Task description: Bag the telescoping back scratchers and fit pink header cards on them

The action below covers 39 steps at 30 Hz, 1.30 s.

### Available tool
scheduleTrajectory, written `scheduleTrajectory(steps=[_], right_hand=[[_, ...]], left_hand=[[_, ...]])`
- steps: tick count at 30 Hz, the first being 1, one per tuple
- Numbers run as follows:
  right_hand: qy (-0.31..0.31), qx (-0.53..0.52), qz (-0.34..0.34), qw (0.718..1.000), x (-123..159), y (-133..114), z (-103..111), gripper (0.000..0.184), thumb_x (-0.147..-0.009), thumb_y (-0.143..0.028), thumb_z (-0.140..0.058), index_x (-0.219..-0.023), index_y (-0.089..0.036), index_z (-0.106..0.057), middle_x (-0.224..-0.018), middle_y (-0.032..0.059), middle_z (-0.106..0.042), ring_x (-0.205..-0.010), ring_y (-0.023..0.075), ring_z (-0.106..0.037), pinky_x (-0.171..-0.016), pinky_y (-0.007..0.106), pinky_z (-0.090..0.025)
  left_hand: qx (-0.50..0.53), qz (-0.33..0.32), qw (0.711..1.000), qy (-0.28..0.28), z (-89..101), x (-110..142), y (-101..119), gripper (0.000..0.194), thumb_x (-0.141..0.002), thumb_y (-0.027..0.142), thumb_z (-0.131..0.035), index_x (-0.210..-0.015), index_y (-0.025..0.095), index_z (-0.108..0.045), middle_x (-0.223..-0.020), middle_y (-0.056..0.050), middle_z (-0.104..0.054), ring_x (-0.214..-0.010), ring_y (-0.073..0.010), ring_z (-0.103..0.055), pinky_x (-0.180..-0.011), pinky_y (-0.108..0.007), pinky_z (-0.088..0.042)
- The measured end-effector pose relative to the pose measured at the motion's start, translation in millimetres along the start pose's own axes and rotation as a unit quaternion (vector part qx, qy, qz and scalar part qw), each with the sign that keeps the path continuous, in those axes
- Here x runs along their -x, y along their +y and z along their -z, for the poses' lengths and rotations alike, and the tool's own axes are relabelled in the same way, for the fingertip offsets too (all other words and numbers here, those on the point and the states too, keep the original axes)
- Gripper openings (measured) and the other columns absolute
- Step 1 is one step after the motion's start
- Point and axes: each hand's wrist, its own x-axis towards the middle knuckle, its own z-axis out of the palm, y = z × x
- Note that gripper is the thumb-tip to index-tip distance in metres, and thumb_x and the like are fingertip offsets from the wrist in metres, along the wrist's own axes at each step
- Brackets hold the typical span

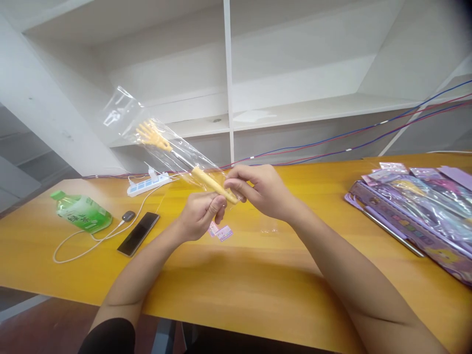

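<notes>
A yellow back scratcher point(173, 152) with a hand-shaped head sits inside a clear plastic sleeve point(121, 110), held up over the wooden table point(258, 275) and pointing up and to the left. My left hand point(201, 214) pinches the sleeve's lower end at the handle. My right hand point(260, 189) grips the same end from the right, fingers closed round the handle tip. Small pink labels point(220, 231) lie on the table just under my hands.
A green bottle point(81, 212) lies on its side at the left, beside a black phone point(138, 233) with a white cable and a power strip point(149, 183). Purple packaged items point(416, 216) are piled at the right. White shelving stands behind the table.
</notes>
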Motion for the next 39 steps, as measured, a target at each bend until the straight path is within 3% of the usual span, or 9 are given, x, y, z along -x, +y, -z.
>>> scheduleTrajectory(steps=[6,12,20,27,31,35,39], right_hand=[[-0.032,-0.077,-0.041,0.996,-1,0,0,0.026,-0.11,-0.032,-0.054,-0.088,-0.02,-0.063,-0.064,-0.005,-0.061,-0.055,0.0081,-0.056,-0.057,0.019,-0.044],[-0.08,-0.137,-0.072,0.985,1,-1,1,0.037,-0.107,-0.049,-0.061,-0.085,-0.02,-0.057,-0.071,-0.003,-0.062,-0.059,0.0084,-0.058,-0.056,0.02,-0.045],[-0.121,-0.142,-0.047,0.981,2,5,-2,0.045,-0.11,-0.053,-0.056,-0.081,-0.019,-0.056,-0.071,-0.0035,-0.059,-0.059,0.0069,-0.055,-0.057,0.02,-0.043],[-0.119,-0.167,-0.048,0.978,1,4,1,0.044,-0.113,-0.052,-0.048,-0.083,-0.02,-0.054,-0.077,-0.0006,-0.065,-0.062,0.0077,-0.056,-0.055,0.018,-0.047],[-0.124,-0.182,-0.058,0.974,2,6,1,0.04,-0.114,-0.05,-0.048,-0.088,-0.02,-0.054,-0.082,0.0002,-0.066,-0.067,0.0086,-0.058,-0.057,0.019,-0.048],[-0.131,-0.157,-0.053,0.977,3,9,-1,0.037,-0.109,-0.049,-0.059,-0.088,-0.019,-0.056,-0.077,-0.0027,-0.06,-0.065,0.0079,-0.053,-0.06,0.021,-0.044],[-0.138,-0.136,-0.046,0.98,2,9,-1,0.037,-0.106,-0.05,-0.065,-0.088,-0.018,-0.059,-0.078,-0.0023,-0.059,-0.069,0.0088,-0.053,-0.063,0.022,-0.042]], left_hand=[[-0.023,-0.039,0.999,-0.018,4.8,-4,4,0.06,-0.116,0.04,-0.034,-0.063,0.02,-0.056,-0.059,-0.002,-0.061,-0.058,-0.0125,-0.057,-0.065,-0.027,-0.046],[-0.033,-0.063,0.997,-0.017,10.7,-6,7,0.05,-0.113,0.035,-0.044,-0.07,0.019,-0.065,-0.062,-0.002,-0.068,-0.06,-0.0117,-0.062,-0.066,-0.024,-0.049],[0.045,0.004,0.999,0.027,12.7,-5,-5,0.042,-0.107,0.047,-0.06,-0.078,0.018,-0.072,-0.072,-0.004,-0.075,-0.066,-0.0135,-0.069,-0.068,-0.025,-0.053],[0.129,0.028,0.991,0.022,11.4,-6,-3,0.043,-0.109,0.049,-0.056,-0.084,0.017,-0.069,-0.073,-0.005,-0.072,-0.065,-0.0132,-0.066,-0.065,-0.025,-0.053],[0.101,0.031,0.994,0.002,15.3,-7,0,0.044,-0.111,0.048,-0.052,-0.087,0.016,-0.07,-0.08,-0.007,-0.074,-0.072,-0.015,-0.067,-0.071,-0.027,-0.054],[0.042,0.033,0.999,0.009,16.0,-8,-2,0.042,-0.105,0.052,-0.061,-0.085,0.016,-0.072,-0.078,-0.005,-0.075,-0.071,-0.0149,-0.067,-0.069,-0.027,-0.052],[0.053,0.032,0.998,0.006,12.5,-8,-2,0.04,-0.104,0.05,-0.065,-0.085,0.016,-0.072,-0.078,-0.006,-0.076,-0.072,-0.0149,-0.07,-0.069,-0.026,-0.053]])
